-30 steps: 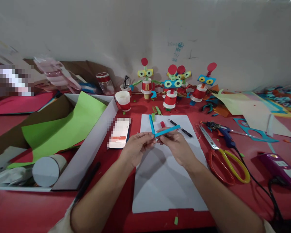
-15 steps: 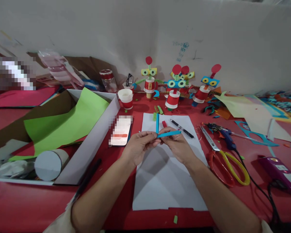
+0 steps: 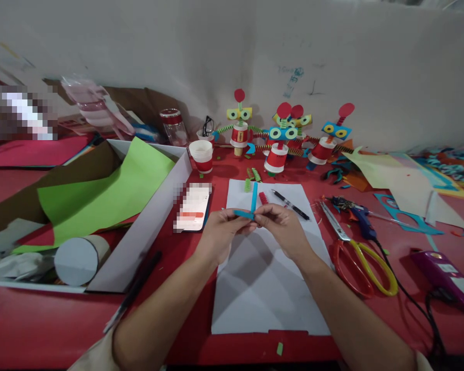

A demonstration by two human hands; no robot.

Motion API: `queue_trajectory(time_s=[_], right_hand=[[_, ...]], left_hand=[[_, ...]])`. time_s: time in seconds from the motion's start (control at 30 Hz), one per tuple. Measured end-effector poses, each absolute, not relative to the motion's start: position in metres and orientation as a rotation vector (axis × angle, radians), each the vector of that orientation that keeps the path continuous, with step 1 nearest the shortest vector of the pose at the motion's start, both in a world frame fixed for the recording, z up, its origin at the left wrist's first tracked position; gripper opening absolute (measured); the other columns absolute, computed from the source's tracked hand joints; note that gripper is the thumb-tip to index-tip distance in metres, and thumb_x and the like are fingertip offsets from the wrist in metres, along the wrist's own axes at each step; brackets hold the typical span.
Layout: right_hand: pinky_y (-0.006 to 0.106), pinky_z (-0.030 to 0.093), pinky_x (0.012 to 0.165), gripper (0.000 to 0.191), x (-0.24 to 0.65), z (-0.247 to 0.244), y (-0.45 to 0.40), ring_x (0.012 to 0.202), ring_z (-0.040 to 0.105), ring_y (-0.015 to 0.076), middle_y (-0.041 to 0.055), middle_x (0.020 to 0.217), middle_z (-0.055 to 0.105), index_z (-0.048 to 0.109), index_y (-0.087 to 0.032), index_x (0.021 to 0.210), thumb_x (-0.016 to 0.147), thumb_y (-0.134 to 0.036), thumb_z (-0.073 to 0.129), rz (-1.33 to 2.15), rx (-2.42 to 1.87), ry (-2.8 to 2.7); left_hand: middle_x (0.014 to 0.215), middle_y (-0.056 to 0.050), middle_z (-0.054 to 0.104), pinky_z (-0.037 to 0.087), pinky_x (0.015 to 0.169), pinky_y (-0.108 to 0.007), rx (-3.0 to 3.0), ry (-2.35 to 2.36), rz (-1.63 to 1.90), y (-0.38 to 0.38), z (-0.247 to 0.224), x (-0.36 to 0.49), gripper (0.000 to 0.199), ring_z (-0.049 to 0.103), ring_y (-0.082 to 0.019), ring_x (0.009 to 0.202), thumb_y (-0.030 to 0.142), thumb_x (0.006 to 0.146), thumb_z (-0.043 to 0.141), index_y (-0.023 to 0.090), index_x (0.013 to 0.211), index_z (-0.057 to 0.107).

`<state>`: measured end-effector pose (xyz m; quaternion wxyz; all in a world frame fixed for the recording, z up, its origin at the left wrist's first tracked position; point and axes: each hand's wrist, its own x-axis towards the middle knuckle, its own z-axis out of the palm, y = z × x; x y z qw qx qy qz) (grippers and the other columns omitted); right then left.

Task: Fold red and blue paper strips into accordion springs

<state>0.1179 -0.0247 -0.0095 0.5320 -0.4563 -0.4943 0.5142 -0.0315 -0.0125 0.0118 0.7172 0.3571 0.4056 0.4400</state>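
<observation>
Between my two hands are blue paper strips (image 3: 254,195) meeting at a corner. One arm of the strips points away from me, the other lies to the left over my left fingers. My left hand (image 3: 221,232) pinches the corner from the left. From the right, my right hand (image 3: 280,226) pinches the same corner between thumb and fingers. Both hands are above a white sheet (image 3: 266,293). Just beyond them on the sheet lie a green folded paper piece (image 3: 248,185), a red folded paper piece (image 3: 263,198) and a black pen (image 3: 291,204).
Scissors (image 3: 358,263), a glue gun (image 3: 361,219) and a purple device (image 3: 446,275) with a cord lie right. A phone (image 3: 193,208) and a box (image 3: 154,206) holding green paper are left. Several paper-cup robot figures (image 3: 277,157) stand behind, beside paper cups (image 3: 201,154).
The strip arm that pointed right over my right hand now points left over my left hand. The upright arm has shifted slightly right.
</observation>
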Motion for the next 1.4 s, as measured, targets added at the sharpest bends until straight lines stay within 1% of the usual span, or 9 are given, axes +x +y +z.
queue_trajectory(time_s=[0.17, 0.37, 0.57, 0.73, 0.83, 0.93, 1.1, 1.27, 1.4], right_hand=[[0.030, 0.048, 0.072, 0.014, 0.119, -0.009, -0.026, 0.073, 0.060, 0.0147, 0.0005, 0.076, 0.067, 0.069, -0.020, 0.079, 0.071, -0.031, 0.073, 1.195, -1.098, -1.175], [0.030, 0.047, 0.069, 0.014, 0.116, -0.008, -0.028, 0.069, 0.058, 0.0142, -0.0004, 0.073, 0.064, 0.066, -0.020, 0.079, 0.072, -0.031, 0.071, 1.183, -1.100, -1.141], [0.029, 0.047, 0.068, 0.014, 0.112, 0.000, -0.032, 0.065, 0.058, 0.0126, -0.0019, 0.069, 0.061, 0.063, -0.020, 0.075, 0.071, -0.031, 0.070, 1.212, -1.120, -1.002], [0.029, 0.045, 0.068, 0.017, 0.113, 0.003, -0.033, 0.068, 0.058, 0.0131, 0.0001, 0.074, 0.063, 0.065, -0.019, 0.076, 0.073, -0.035, 0.067, 1.314, -1.215, -1.039], [0.028, 0.043, 0.065, 0.017, 0.114, -0.001, -0.032, 0.066, 0.055, 0.0127, -0.0004, 0.070, 0.062, 0.067, -0.019, 0.076, 0.075, -0.036, 0.066, 1.267, -1.261, -1.147], [0.027, 0.042, 0.064, 0.017, 0.114, -0.005, -0.031, 0.065, 0.054, 0.0129, -0.0007, 0.067, 0.061, 0.067, -0.019, 0.072, 0.076, -0.035, 0.065, 1.235, -1.249, -1.175], [0.027, 0.042, 0.063, 0.016, 0.115, -0.004, -0.031, 0.063, 0.052, 0.0122, -0.0014, 0.064, 0.060, 0.067, -0.020, 0.067, 0.076, -0.033, 0.064, 1.226, -1.199, -1.174], [0.027, 0.042, 0.063, 0.016, 0.113, -0.001, -0.032, 0.063, 0.051, 0.0125, -0.0013, 0.063, 0.059, 0.067, -0.020, 0.067, 0.074, -0.034, 0.066, 1.207, -1.174, -1.137], [0.028, 0.045, 0.066, 0.017, 0.111, 0.001, -0.033, 0.064, 0.054, 0.0127, -0.0004, 0.065, 0.062, 0.067, -0.019, 0.068, 0.073, -0.035, 0.068, 1.260, -1.162, -1.083]], left_hand=[[0.068, -0.006, 0.072, 0.053, 0.073, -0.029, 0.787, 0.889, 1.012, -0.014, 0.013, -0.032, 0.008, 0.066, -0.015, 0.066, 0.016, 0.061, 0.074, 0.013, 0.068, 0.074], [0.070, -0.007, 0.073, 0.051, 0.076, -0.031, 0.840, 0.867, 1.011, -0.015, 0.013, -0.031, 0.011, 0.066, -0.017, 0.071, 0.016, 0.060, 0.075, 0.013, 0.070, 0.074], [0.068, -0.005, 0.070, 0.050, 0.074, -0.030, 0.787, 0.949, 1.039, -0.015, 0.012, -0.027, 0.016, 0.063, -0.015, 0.066, 0.026, 0.061, 0.078, 0.013, 0.070, 0.073], [0.065, -0.002, 0.066, 0.043, 0.065, -0.026, 0.766, 1.078, 1.075, -0.011, 0.008, -0.028, 0.018, 0.056, -0.012, 0.063, 0.027, 0.058, 0.080, 0.014, 0.069, 0.072], [0.067, -0.001, 0.066, 0.041, 0.066, -0.026, 0.794, 1.086, 1.070, -0.012, 0.005, -0.027, 0.017, 0.054, -0.012, 0.066, 0.026, 0.059, 0.079, 0.015, 0.071, 0.073], [0.069, -0.002, 0.067, 0.041, 0.068, -0.026, 0.809, 1.041, 1.038, -0.015, 0.003, -0.026, 0.015, 0.056, -0.013, 0.069, 0.026, 0.062, 0.078, 0.015, 0.071, 0.073], [0.070, -0.004, 0.069, 0.044, 0.069, -0.026, 0.767, 0.931, 0.996, -0.015, 0.004, -0.027, 0.016, 0.058, -0.012, 0.068, 0.026, 0.062, 0.078, 0.015, 0.072, 0.074], [0.067, -0.003, 0.069, 0.045, 0.069, -0.027, 0.805, 0.989, 1.031, -0.015, 0.008, -0.027, 0.015, 0.059, -0.013, 0.066, 0.025, 0.060, 0.079, 0.015, 0.069, 0.074], [0.067, -0.004, 0.069, 0.045, 0.068, -0.027, 0.820, 1.019, 1.044, -0.015, 0.010, -0.026, 0.014, 0.059, -0.013, 0.067, 0.025, 0.061, 0.078, 0.014, 0.069, 0.073]])
